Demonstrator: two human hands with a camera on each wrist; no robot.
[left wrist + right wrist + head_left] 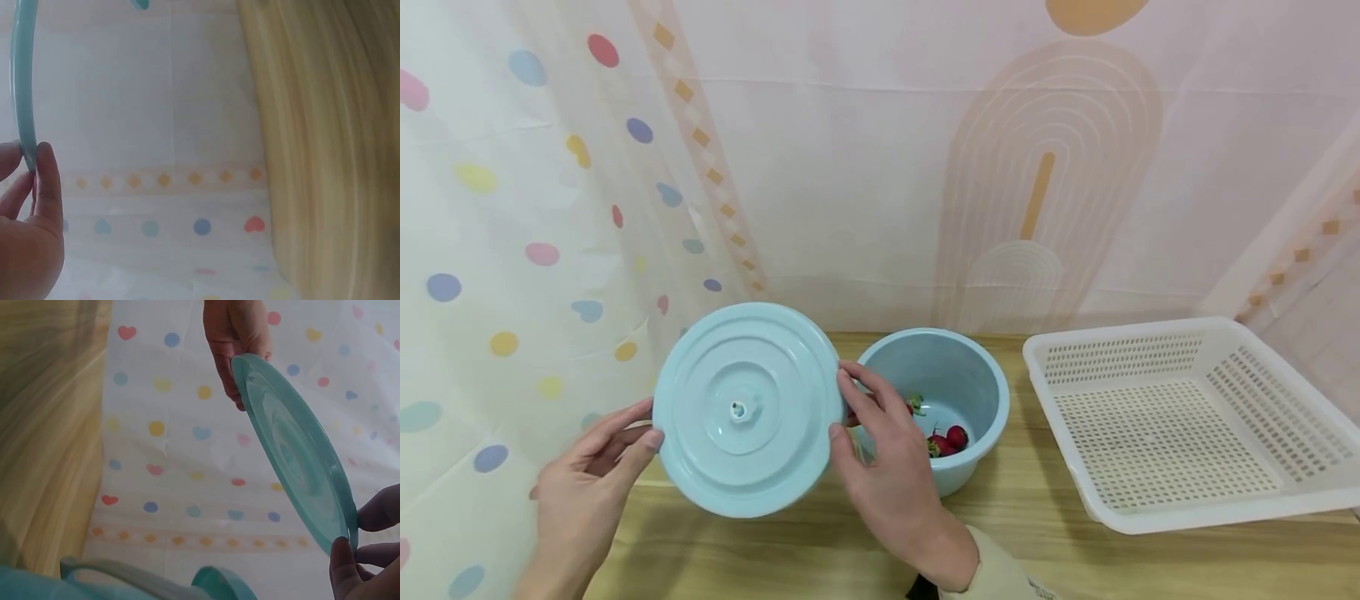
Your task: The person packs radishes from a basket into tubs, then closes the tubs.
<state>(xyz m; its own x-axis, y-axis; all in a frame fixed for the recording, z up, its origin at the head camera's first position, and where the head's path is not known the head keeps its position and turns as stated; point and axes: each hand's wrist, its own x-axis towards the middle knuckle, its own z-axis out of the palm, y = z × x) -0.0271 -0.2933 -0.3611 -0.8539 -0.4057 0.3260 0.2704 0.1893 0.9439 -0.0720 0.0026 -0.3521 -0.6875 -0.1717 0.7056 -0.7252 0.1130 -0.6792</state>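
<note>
A round, light blue plastic lid is raised off the table and tilted so one broad face shows, with a small nub at its centre. My left hand pinches its left edge between thumb and fingers. At the opposite edge, my right hand grips the rim the same way. Edge-on, the lid appears in the left wrist view; it slants through the right wrist view. Behind my right hand stands a light blue tub. Inside it lie small red radishes or strawberries with green tops, partly hidden by that hand.
To the right of the tub, a white perforated plastic basket sits on the wooden table. A patterned curtain hangs behind the table and along its left side. Part of a black object shows under the right wrist.
</note>
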